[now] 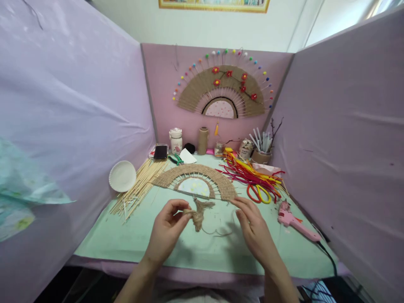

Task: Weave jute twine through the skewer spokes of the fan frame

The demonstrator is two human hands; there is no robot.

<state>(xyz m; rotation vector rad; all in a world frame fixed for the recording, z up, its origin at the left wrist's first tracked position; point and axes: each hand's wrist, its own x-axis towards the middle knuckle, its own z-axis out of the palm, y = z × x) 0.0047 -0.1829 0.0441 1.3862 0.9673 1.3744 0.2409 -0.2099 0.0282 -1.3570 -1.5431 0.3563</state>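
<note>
A half-round fan woven from brown twine (202,170) lies on the green table, with a pale patterned half-disc (194,186) at its centre. Below it, a bundle of brown twine (198,216) is pinched between the thumb and fingers of my left hand (168,225). From the bundle a loose strand (217,233) trails to the right. My right hand (252,223) is at the fan's lower right corner, its fingers stretched out and its thumb apart from them. A thin strand shows faintly near that thumb.
Wooden sticks (139,189) and a white paper bowl (122,176) are at the left. Red and yellow pipe cleaners (252,170), scissors (259,194) and a pink glue gun (296,223) with a black cord are at the right. Jars and a twine spool (203,141) line the back.
</note>
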